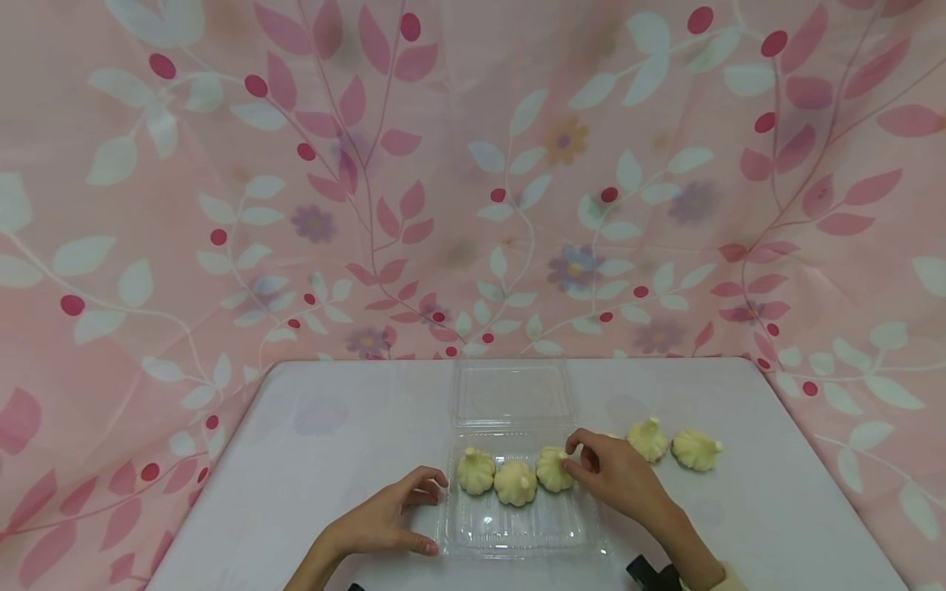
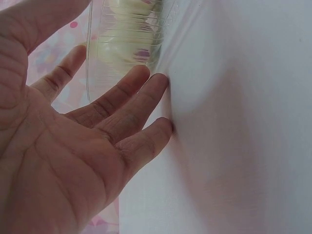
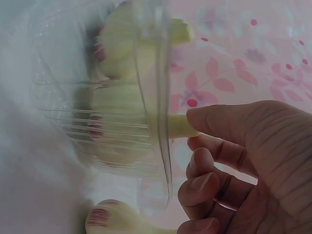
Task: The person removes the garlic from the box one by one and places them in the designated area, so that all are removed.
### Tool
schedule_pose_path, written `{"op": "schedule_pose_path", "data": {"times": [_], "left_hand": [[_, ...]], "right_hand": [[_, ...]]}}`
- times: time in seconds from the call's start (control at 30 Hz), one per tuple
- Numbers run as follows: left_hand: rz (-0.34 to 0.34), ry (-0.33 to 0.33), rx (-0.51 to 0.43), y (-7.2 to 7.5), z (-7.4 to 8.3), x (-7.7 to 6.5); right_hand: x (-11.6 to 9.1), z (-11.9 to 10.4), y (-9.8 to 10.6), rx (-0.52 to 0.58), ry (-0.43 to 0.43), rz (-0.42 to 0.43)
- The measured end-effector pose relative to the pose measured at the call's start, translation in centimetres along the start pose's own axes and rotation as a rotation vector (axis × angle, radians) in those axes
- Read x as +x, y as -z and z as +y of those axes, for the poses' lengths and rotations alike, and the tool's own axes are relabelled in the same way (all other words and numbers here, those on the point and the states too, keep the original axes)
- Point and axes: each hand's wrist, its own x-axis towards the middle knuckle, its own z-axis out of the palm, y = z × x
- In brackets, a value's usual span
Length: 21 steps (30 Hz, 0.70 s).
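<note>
A clear plastic clamshell box (image 1: pixel 525 538) lies with its lid (image 1: pixel 513 394) folded back. Inside its tray, three pale garlic bulbs sit in a row: a left bulb (image 1: pixel 475 472), a middle bulb (image 1: pixel 515 483) and a right bulb (image 1: pixel 553 470). My right hand (image 1: pixel 617 476) reaches over the box's right side and pinches the right bulb's stem (image 3: pixel 180 126) between thumb and index finger; its other fingers curl loosely. Beside the box's left wall is my left hand (image 1: pixel 384 513), fingers spread and relaxed, holding nothing. Its fingertips (image 2: pixel 158 80) are close to the tabletop and wall.
Two more garlic bulbs lie on the white table (image 1: pixel 332 435) right of the box, one bulb (image 1: pixel 648 440) just behind my right hand and another bulb (image 1: pixel 697 450) farther right. A pink floral cloth (image 1: pixel 458 205) hangs behind the table's back edge.
</note>
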Motion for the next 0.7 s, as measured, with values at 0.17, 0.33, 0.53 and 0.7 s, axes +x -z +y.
{"op": "schedule_pose_path", "data": {"times": [0.17, 0.33, 0.53, 0.7], "left_hand": [[-0.001, 0.008, 0.003, -0.07, -0.25, 0.03], [-0.001, 0.024, -0.001, -0.1, -0.21, 0.08], [0.0, 0.017, 0.01, -0.05, 0.0, 0.04], [-0.007, -0.004, -0.01, -0.02, 0.21, 0.01]], "right_hand": [[0.08, 0.07, -0.11, -0.015, 0.019, 0.007], [0.11, -0.09, -0.2, -0.024, 0.03, 0.012], [0.12, 0.1, -0.32, -0.034, 0.046, 0.024], [0.12, 0.32, -0.3, -0.021, 0.053, 0.046]]}}
